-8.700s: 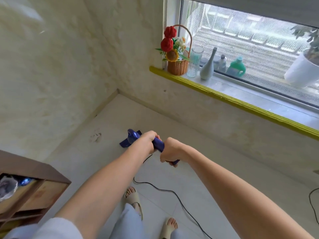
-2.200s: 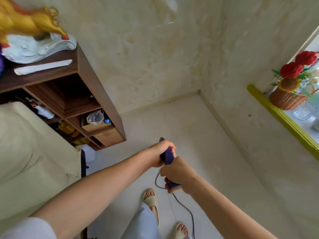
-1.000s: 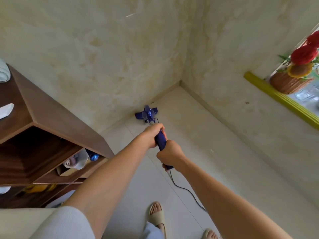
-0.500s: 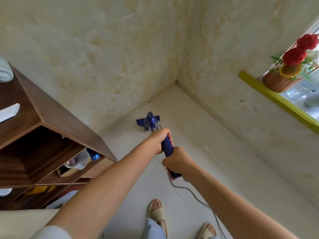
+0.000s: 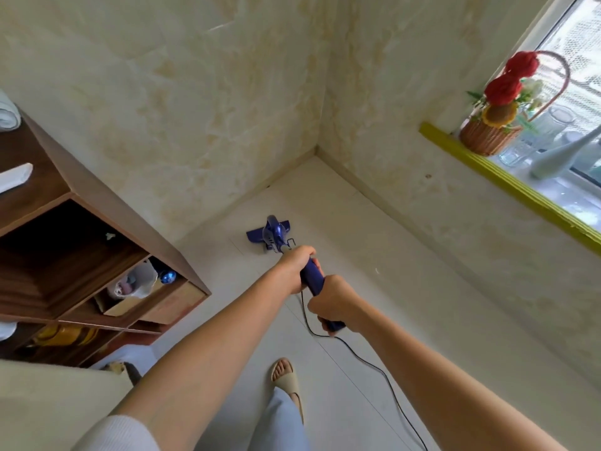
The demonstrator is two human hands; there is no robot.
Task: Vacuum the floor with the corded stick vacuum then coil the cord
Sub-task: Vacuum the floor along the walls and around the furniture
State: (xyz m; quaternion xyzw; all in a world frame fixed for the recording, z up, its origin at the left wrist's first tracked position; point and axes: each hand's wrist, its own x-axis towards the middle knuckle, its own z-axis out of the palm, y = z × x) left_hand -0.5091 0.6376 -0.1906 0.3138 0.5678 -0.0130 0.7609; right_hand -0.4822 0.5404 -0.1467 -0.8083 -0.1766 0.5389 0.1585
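On the far left a brown wooden shelf (image 5: 97, 222) stands against the wall, with small things tucked in its boxes. Next comes the left arm, stretched out long and straight from the bottom of the view. The left hand (image 5: 294, 268) is wrapped tight around the blue handle of the stick vacuum (image 5: 276, 237), higher up the stick. The vacuum's flat blue head sits on the pale floor (image 5: 374, 288), near the corner where two walls meet. Just beside it, the right hand (image 5: 331, 299) grips the end of the handle, fingers curled all the way round it. The right arm reaches in from the bottom right. A thin black cord (image 5: 383, 375) runs from the handle end down across the floor, loose and not coiled. One foot in a tan slipper (image 5: 287, 380) stands below the hands. On the right, a basket of flowers (image 5: 494, 125) sits on the window ledge.
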